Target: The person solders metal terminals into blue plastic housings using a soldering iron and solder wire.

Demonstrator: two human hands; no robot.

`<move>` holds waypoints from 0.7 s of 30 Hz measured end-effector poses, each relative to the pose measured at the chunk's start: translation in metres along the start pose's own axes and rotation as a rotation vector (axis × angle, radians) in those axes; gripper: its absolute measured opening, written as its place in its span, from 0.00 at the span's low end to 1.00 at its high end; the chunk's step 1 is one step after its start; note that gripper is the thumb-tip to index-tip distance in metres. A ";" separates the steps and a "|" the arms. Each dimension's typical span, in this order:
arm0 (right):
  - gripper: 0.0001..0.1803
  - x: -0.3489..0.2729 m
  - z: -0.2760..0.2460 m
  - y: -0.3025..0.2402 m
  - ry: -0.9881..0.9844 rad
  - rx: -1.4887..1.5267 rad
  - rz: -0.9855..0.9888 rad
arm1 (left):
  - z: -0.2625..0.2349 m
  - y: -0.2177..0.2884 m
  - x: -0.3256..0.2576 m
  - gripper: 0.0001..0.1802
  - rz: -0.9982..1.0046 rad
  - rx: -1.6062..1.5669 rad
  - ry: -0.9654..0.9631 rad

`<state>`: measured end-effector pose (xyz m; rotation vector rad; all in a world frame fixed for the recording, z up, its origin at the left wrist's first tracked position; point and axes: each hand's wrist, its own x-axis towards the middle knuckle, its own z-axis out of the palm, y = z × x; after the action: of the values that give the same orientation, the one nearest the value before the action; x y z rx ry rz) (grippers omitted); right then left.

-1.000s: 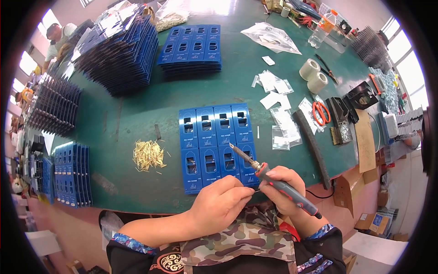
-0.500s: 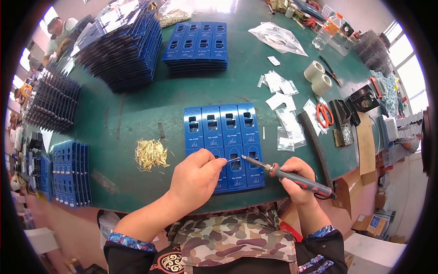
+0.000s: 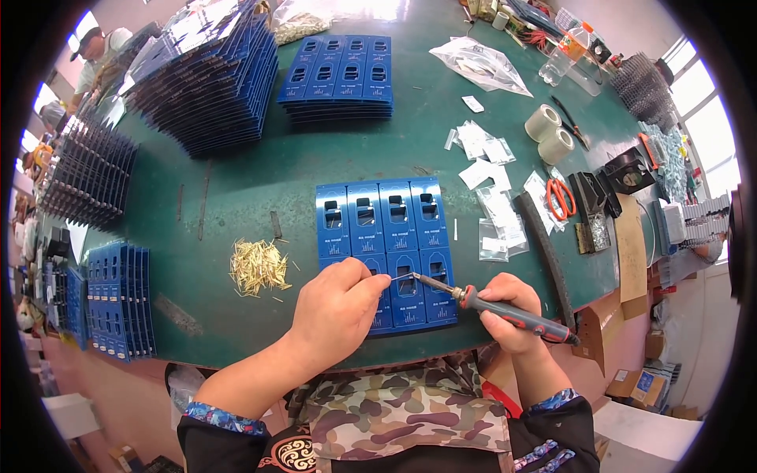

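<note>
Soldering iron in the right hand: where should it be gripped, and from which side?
Grip the soldering iron on its thick dark-and-red handle, where the right hand holds it, coming from the right, cord end. The thin metal tip points left at the blue panel, so probably keep off it.

Both forearms reach up from the lower edge; the left hand (image 3: 337, 303) pinches (fingertips together), the right hand (image 3: 506, 312) curls closed.

green table (image 3: 236, 181), bright windows (image 3: 706, 118) rt
</note>
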<state>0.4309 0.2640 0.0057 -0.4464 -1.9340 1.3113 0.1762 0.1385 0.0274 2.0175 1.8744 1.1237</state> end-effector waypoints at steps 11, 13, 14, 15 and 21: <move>0.13 -0.005 -0.003 0.004 0.059 0.087 0.031 | 0.000 -0.002 -0.002 0.11 0.003 -0.053 0.013; 0.13 -0.002 -0.004 0.002 -0.011 0.017 -0.017 | 0.000 -0.001 -0.001 0.11 0.022 -0.041 0.006; 0.13 -0.002 -0.003 0.002 -0.011 0.017 -0.016 | 0.000 -0.001 -0.001 0.11 0.021 -0.041 0.006; 0.13 -0.002 -0.003 0.002 -0.013 0.012 -0.014 | 0.000 -0.001 -0.001 0.12 0.022 -0.034 0.004; 0.12 0.001 -0.003 -0.001 -0.031 -0.006 -0.016 | 0.000 -0.001 -0.001 0.12 0.031 -0.012 0.005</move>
<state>0.4323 0.2658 0.0077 -0.4147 -1.9639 1.3099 0.1757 0.1379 0.0262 2.0457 1.8407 1.1456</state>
